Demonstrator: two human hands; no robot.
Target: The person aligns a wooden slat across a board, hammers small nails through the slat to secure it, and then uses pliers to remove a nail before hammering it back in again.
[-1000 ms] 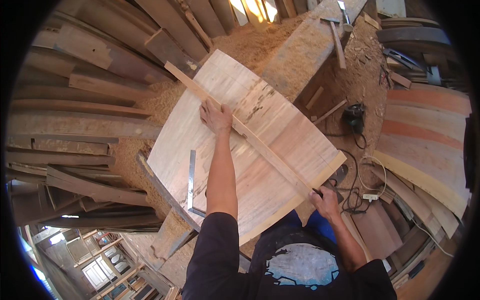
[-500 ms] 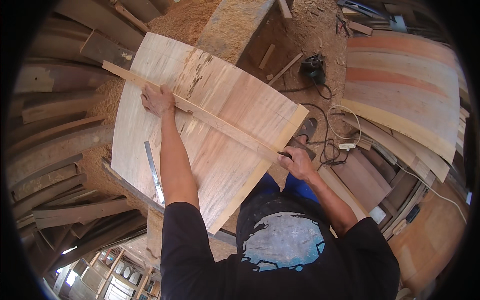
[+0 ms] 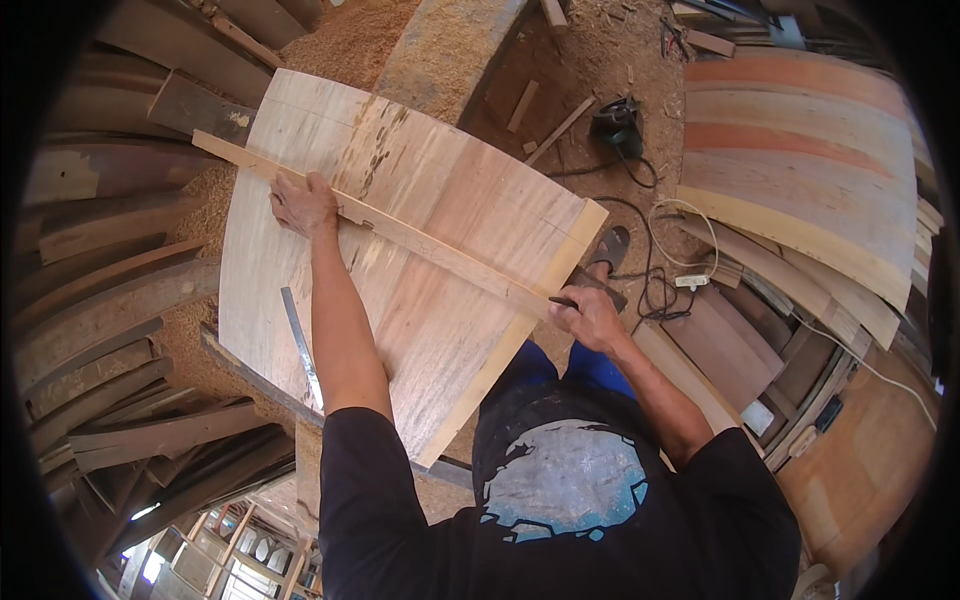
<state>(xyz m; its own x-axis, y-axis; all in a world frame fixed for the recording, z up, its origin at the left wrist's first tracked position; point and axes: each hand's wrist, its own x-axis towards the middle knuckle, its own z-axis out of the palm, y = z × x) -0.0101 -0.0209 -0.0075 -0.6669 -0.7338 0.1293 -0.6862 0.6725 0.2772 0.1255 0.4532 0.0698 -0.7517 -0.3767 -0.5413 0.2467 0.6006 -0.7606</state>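
A wide wooden panel, joined from several boards, lies flat in front of me. Across it runs a long, thin wooden strip, slanting from the far left down to the panel's near right edge. My left hand presses down on the strip near its left end, fingers curled at its edge. In the closed fingers of my right hand is a slim dark marking stick, like a pencil, beside the strip's right end. A metal try square rests on the panel left of my left forearm.
Stacked curved planks fill the left side. A dark power tool with a cord sits on the sawdust-strewn floor ahead. At right stand another joined panel and a white socket block. A thick beam lies beyond the panel.
The whole view has shifted slightly, with the panel and strip a little further left. Both hands keep their places on or beside the strip; the right hand's stick is slightly more visible.
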